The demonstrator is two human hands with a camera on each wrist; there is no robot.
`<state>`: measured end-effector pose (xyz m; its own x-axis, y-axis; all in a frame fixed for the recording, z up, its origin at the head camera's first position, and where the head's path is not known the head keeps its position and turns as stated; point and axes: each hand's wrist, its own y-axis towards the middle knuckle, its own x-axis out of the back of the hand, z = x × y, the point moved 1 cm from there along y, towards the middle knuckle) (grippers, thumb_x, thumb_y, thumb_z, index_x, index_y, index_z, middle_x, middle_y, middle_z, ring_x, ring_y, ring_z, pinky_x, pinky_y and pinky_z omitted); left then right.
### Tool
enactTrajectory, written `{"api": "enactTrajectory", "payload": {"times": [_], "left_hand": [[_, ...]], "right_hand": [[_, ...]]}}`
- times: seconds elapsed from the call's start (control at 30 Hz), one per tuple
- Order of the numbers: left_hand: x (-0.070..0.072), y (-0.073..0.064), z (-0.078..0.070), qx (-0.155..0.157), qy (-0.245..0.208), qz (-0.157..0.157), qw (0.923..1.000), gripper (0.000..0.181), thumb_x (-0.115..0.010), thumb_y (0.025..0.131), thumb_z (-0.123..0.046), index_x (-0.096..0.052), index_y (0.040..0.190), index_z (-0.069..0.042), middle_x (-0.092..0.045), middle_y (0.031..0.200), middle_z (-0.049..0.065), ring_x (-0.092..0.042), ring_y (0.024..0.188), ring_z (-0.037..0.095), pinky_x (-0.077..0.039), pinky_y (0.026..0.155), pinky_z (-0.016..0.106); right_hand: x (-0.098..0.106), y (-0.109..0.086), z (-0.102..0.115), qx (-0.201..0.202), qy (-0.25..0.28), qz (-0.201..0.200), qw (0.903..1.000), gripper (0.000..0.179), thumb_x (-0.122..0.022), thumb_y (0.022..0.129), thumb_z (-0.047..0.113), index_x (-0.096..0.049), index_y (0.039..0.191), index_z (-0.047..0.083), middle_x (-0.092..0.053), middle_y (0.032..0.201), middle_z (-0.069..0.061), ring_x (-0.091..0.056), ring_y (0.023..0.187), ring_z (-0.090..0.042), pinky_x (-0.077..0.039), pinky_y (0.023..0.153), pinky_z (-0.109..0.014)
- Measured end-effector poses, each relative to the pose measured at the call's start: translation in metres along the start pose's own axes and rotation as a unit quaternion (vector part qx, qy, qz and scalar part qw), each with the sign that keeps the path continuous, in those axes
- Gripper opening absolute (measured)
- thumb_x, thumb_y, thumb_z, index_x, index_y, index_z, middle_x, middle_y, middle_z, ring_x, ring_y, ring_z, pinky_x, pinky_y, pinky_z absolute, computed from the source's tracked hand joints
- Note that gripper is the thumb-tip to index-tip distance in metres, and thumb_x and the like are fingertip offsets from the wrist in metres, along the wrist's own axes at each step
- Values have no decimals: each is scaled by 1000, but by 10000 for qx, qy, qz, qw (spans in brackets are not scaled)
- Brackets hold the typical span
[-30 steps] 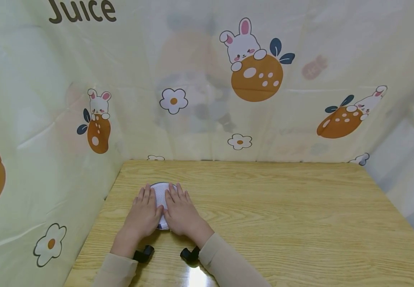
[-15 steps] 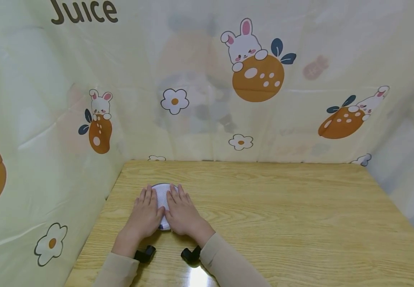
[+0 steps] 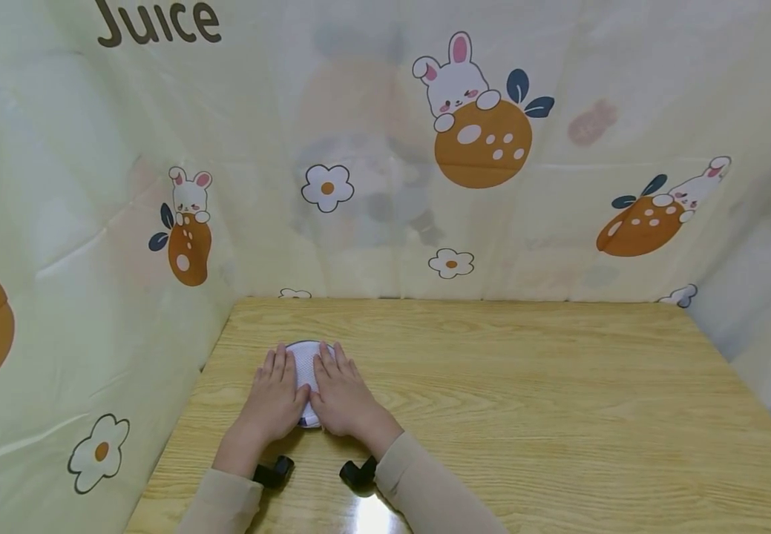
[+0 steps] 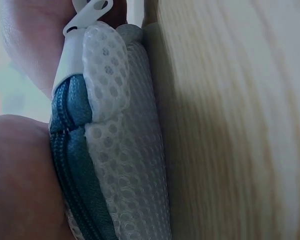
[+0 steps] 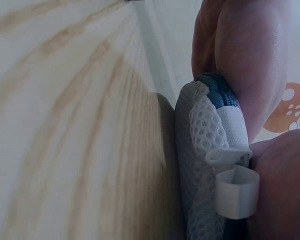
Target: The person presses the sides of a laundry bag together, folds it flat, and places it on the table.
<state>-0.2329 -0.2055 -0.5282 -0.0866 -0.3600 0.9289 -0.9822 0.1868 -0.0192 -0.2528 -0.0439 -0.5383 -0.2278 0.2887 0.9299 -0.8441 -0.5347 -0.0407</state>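
A round white mesh laundry bag (image 3: pixel 305 367) with a dark blue edge lies flat on the wooden table, left of the middle. My left hand (image 3: pixel 271 400) rests on its left side with straight fingers. On its right side my right hand (image 3: pixel 341 397) lies flat too, the two thumbs nearly meeting at the centre. Close up in the left wrist view, the bag's mesh side (image 4: pixel 135 145) shows a teal zipper (image 4: pixel 75 160) and a white zipper pull (image 4: pixel 92 12). The right wrist view shows a white pull tab (image 5: pixel 236 192) beside the mesh.
The wooden table (image 3: pixel 525 393) stretches far to the right. A pale curtain (image 3: pixel 258 148) printed with rabbits, oranges and flowers hangs behind and along the left side. Black wrist camera mounts (image 3: pixel 358 475) sit under both forearms.
Both hands stay flat on the bag in the same pose. The whole head view has shifted slightly, with everything appearing a little further right.
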Motion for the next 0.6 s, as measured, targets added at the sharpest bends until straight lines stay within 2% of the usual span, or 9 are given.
{"api": "enactTrajectory", "payload": {"times": [0.3, 0.6], "left_hand": [[2, 1, -1, 135, 82, 238, 9996, 77, -46, 114, -33, -14, 165, 14, -3, 178, 32, -1, 166, 52, -10, 132, 71], [-8, 6, 9, 62, 51, 64, 9999, 77, -45, 113, -34, -15, 165, 14, -5, 178, 32, -4, 166, 52, -13, 131, 73]], "right_hand": [[1, -1, 0, -8, -81, -7, 10000, 66, -35, 116, 38, -22, 171, 3, -4, 183, -12, -1, 170, -36, -19, 137, -53], [3, -1, 0, -30, 3, 33, 10000, 66, -35, 116, 39, -23, 171, 3, -5, 183, -11, -2, 171, -35, -20, 137, -52]]}}
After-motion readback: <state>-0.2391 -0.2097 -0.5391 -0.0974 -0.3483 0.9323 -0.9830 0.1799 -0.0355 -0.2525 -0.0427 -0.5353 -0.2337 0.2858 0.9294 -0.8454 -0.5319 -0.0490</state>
